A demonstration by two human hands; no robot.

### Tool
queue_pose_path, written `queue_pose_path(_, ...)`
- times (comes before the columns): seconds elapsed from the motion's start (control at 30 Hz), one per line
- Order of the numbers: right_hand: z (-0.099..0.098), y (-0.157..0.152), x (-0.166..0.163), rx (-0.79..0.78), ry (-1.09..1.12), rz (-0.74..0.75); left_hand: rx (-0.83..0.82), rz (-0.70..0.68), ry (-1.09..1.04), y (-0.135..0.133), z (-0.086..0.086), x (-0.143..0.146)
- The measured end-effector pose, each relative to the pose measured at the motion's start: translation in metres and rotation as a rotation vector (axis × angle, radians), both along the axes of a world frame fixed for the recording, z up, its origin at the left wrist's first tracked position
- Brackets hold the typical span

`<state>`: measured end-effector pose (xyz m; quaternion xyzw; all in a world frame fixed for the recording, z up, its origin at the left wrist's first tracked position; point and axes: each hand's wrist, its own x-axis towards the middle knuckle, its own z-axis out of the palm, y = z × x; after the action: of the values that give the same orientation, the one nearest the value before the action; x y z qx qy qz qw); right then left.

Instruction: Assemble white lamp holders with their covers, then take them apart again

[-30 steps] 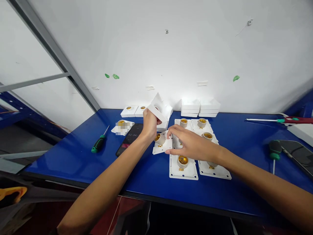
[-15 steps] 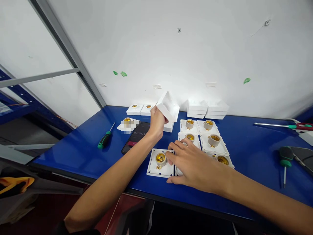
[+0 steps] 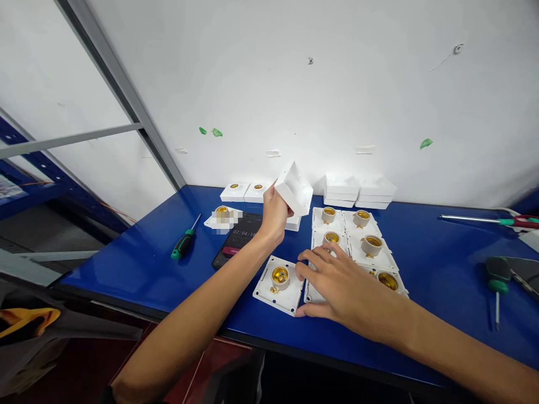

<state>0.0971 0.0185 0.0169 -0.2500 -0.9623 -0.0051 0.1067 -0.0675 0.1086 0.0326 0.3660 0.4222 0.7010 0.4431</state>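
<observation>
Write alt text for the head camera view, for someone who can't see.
A person's left hand holds up a white cover above a blue table; the right hand is at the edge of a white socket plate. A phone and green-handled screwdriver lie at left.

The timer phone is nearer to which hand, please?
Left. The left hand is just right of the phone; the right hand is farther right, at the socket plates.

The phone (image 3: 236, 238) shows pale digits on its dark screen: 02:04:1, then what looks like an 8, where the left forearm (image 3: 206, 311) cuts across. Nearer the phone's lower end, a red bar (image 3: 231, 251) bears marks too small to read.
</observation>
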Motion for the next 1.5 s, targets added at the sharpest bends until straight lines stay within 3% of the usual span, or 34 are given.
queue_pose_path(0.2,-0.006,-0.002,-0.007,0.053,0.014,-0.061,0.003,-0.004,0.005,0.002,-0.001,-0.001)
queue_pose_path(0.6,0.003,0.005,0.009,-0.176,0.057,-0.001,0.006,-0.043,0.054,0.001,-0.004,0.001)
queue_pose_path(0.7,0.02,0.015,0.018,-0.226,0.261,-0.032,0.009,-0.073,0.089,-0.001,-0.006,0.002)
queue_pose_path(0.8,0.037,0.029,0.024,-0.157,0.595,-0.222,0.018,-0.126,0.147,-0.004,-0.006,0.006)
queue_pose_path(0.9,0.042,0.044,0.023,-0.039,0.602,-0.258,0.009,-0.219,0.237,-0.008,-0.005,0.011)
queue_pose_path(1.07,0.032,0.074,0.021,0.165,0.396,-0.244,-0.034,-0.34,0.503,-0.008,-0.002,0.007)
queue_pose_path(1.33,0.049,0.154,0.074,0.31,0.379,-0.436,0.038,-0.014,1.235,0.001,-0.004,-0.018)
queue_pose_path(1.5,0.044,0.164,0.082,0.305,0.295,-0.395,-0.057,0.03,1.624,-0.003,-0.013,-0.021)
